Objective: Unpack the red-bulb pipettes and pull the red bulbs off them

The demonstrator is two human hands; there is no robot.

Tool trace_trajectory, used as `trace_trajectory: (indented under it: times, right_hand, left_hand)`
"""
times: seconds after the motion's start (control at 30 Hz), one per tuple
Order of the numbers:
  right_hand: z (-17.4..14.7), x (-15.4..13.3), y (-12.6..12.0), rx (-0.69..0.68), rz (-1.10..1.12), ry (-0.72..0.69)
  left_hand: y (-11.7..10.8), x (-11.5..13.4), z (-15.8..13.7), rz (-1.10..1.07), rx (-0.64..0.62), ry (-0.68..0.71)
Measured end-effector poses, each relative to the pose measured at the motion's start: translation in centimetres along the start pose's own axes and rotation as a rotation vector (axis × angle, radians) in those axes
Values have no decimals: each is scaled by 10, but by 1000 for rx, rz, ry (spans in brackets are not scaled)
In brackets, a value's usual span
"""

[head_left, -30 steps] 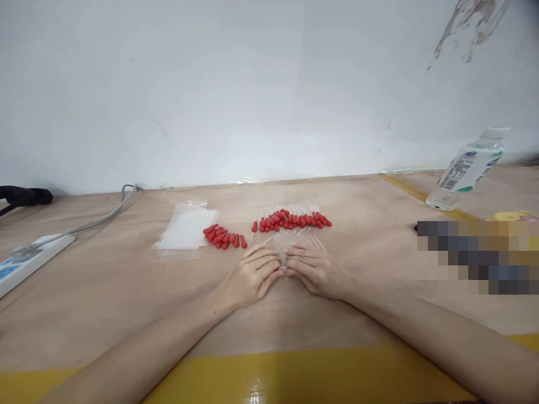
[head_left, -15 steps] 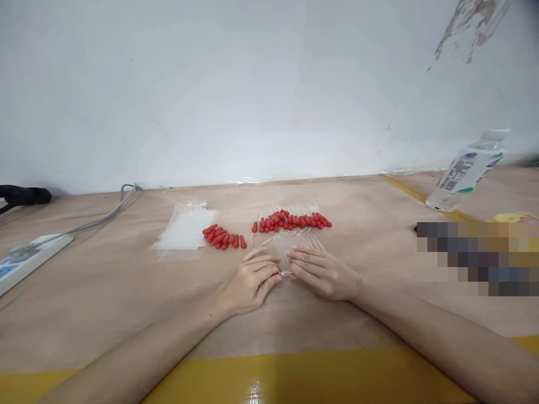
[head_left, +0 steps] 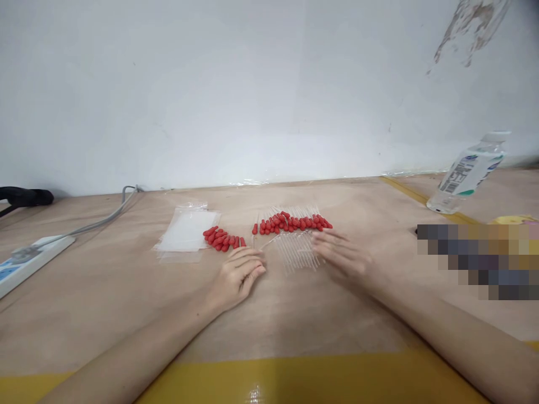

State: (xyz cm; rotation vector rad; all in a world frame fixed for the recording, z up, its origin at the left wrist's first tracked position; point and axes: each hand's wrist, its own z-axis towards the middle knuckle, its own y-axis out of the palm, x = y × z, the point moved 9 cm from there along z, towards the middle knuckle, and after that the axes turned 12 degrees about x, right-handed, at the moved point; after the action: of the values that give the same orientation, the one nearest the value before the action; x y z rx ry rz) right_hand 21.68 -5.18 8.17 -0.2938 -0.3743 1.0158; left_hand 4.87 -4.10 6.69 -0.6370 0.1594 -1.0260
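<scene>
Left hand (head_left: pixel 241 276) is held curled beside a heap of red bulbs (head_left: pixel 219 239), its thumb set close to the fingers; whether anything is pinched cannot be told. Blurred, the right hand (head_left: pixel 343 252) is stretched out at the right edge of the clear tubes (head_left: pixel 296 253), which are laid side by side on the counter (head_left: pixel 252 334).

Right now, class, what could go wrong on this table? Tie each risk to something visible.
1. The right hand, blurred beside the row of thin, clear tubes, might knock some out of line.
2. The small cluster of red, rubber-looking bulbs lies loose near the left hand and could scatter if brushed.
3. The translucent plastic bags, stacked unevenly, might slide if bumped.
</scene>
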Motion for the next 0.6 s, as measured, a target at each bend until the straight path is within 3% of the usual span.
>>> trace_trajectory:
  times: [0.1, 0.2, 0.33, 0.43, 0.6]
  right_hand:
    - [-12, 50, -11, 29, -196, 325]
    - [-32, 86, -6, -120, -305, 614]
    - [-64, 109, 8, -305, -253, 972]
    - [-79, 114, 18, -363, -210, 1106]
    - [-80, 112, 27, -352, -140, 1142]
  left_hand:
    - [-25, -30, 11, 130, 91, -136]
    - [-57, -89, 23, 354, 123, -429]
    - [-78, -175, 16, 537, -117, -841]
    - [-79, -206, 6, 605, -262, -937]
    - [-74, -214, 0, 658, -340, -953]
